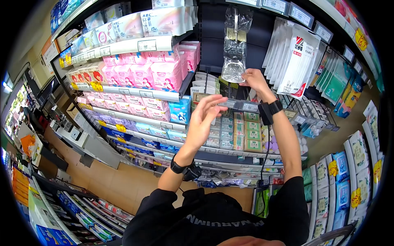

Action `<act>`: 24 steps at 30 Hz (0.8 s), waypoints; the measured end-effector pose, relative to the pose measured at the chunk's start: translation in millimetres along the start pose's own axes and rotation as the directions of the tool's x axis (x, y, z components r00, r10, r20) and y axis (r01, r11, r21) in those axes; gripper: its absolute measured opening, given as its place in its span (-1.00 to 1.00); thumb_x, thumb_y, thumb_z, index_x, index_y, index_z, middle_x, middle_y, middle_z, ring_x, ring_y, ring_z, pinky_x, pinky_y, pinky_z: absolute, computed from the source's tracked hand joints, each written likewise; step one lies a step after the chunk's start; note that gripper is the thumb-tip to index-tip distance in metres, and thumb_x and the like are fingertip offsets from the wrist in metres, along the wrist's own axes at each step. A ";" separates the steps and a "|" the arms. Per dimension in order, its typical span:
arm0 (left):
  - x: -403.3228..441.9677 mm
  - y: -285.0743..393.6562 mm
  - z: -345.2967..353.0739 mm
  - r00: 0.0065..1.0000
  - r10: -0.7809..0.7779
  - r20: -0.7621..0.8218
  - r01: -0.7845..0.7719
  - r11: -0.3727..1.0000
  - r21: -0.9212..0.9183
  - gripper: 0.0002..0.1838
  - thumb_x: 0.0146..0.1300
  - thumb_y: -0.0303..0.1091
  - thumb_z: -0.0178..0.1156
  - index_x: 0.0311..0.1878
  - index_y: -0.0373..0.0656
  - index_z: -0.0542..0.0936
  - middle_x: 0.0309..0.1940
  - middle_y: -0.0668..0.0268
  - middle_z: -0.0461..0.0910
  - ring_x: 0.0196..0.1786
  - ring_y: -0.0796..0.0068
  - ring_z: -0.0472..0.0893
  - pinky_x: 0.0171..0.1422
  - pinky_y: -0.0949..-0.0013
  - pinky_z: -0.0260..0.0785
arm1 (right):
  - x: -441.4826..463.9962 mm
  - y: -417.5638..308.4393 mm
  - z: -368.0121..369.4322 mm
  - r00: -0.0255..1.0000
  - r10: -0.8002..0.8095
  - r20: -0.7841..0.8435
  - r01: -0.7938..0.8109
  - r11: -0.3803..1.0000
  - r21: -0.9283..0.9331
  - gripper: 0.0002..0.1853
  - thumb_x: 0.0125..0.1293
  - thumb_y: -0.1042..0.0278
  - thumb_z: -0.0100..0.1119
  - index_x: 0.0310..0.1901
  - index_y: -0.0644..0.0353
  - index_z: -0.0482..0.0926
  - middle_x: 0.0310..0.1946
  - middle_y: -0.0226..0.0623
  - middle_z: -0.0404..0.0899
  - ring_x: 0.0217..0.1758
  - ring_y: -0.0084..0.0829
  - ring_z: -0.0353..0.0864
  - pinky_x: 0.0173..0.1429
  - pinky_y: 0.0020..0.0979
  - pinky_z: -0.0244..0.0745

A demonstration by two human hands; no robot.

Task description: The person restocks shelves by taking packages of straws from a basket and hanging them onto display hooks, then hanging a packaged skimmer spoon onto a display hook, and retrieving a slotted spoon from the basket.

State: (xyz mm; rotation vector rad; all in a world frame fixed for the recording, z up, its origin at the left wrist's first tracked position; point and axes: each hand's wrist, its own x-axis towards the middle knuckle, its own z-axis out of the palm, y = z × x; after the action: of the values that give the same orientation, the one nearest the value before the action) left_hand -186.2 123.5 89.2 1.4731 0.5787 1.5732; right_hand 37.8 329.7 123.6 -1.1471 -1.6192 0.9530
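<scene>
A clear plastic packet (234, 49) hangs upright against the dark back panel, with a thin metallic handle inside and a round, shiny lower end. I cannot make out exactly what it contains. At its lower right corner, the fingers of my right hand (255, 80) are closed on the packet's edge. My left hand (204, 119) is raised lower and to the left, apart from the packet, its fingers extended and nothing in it. Just right of the packet hang several white packs (296, 61) with red and black print. Dark bands with devices circle both wrists.
Shelves at left hold pink packages (165, 76) and pale ABC packs (156, 21). Below my hands are green-and-white boxes (252, 135) behind price tags. Prongs with hanging goods (338, 82) stick out at right. A black cable (266, 160) trails down from my right wrist.
</scene>
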 end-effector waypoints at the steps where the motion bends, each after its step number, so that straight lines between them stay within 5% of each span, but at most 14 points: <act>1: -5.8 -3.1 -1.3 1.000 -0.002 0.018 0.003 0.999 -0.032 -0.59 0.52 -0.26 0.02 0.32 -0.24 0.41 0.24 0.10 0.58 0.16 0.37 0.63 0.19 0.37 0.40 | 6.9 2.1 -0.4 1.000 -0.002 0.003 0.002 1.000 -0.001 -0.85 0.46 0.48 0.10 -0.22 0.42 0.55 -0.30 -0.30 0.59 -0.24 -0.46 0.70 -0.11 -0.46 0.75; 11: -60.3 -0.5 -5.9 0.983 -0.143 0.119 0.153 0.985 -0.081 -0.66 0.53 -0.38 0.05 0.30 -0.22 0.42 0.23 0.19 0.58 0.17 0.44 0.61 0.24 0.38 0.39 | 96.6 38.7 -20.7 0.986 0.125 -0.113 -0.139 0.983 -0.123 -0.92 0.29 0.59 0.17 -0.30 0.47 0.54 -0.28 -0.18 0.57 -0.28 -0.26 0.75 -0.31 -0.34 0.82; 19: -86.0 -6.2 -19.5 0.973 -0.222 0.056 0.226 0.971 -0.081 -0.66 0.52 -0.35 0.05 0.27 -0.22 0.47 0.21 0.15 0.61 0.10 0.39 0.65 0.18 0.35 0.42 | 121.8 37.5 -17.3 0.956 0.014 -0.293 -0.105 0.949 -0.298 -0.83 0.25 0.58 0.14 -0.17 0.49 0.61 -0.13 0.01 0.66 -0.25 -0.11 0.78 -0.32 -0.31 0.82; 22: -91.2 -6.7 -26.2 0.975 -0.222 0.014 0.222 0.972 -0.075 -0.67 0.52 -0.33 0.04 0.25 -0.23 0.48 0.20 0.14 0.62 0.09 0.39 0.65 0.17 0.35 0.42 | 128.5 38.2 -13.2 0.941 -0.010 -0.338 -0.094 0.953 -0.289 -0.86 0.22 0.54 0.18 -0.25 0.43 0.64 -0.25 0.00 0.69 -0.28 -0.16 0.79 -0.35 -0.29 0.77; 24: -93.9 -8.1 -29.3 0.974 -0.228 -0.004 0.227 0.971 -0.079 -0.67 0.52 -0.33 0.04 0.25 -0.23 0.49 0.19 0.14 0.62 0.09 0.39 0.65 0.16 0.35 0.42 | 131.4 36.9 -12.9 0.941 -0.086 -0.328 -0.088 0.872 -0.481 -0.86 0.19 0.44 0.28 -0.30 0.34 0.68 -0.35 0.01 0.72 -0.25 -0.09 0.78 -0.21 -0.20 0.70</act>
State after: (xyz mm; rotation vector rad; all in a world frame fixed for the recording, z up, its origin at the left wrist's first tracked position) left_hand -220.4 56.0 25.8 1.2903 0.6615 1.4107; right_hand 39.0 466.9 124.1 -1.5587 -1.6091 0.3049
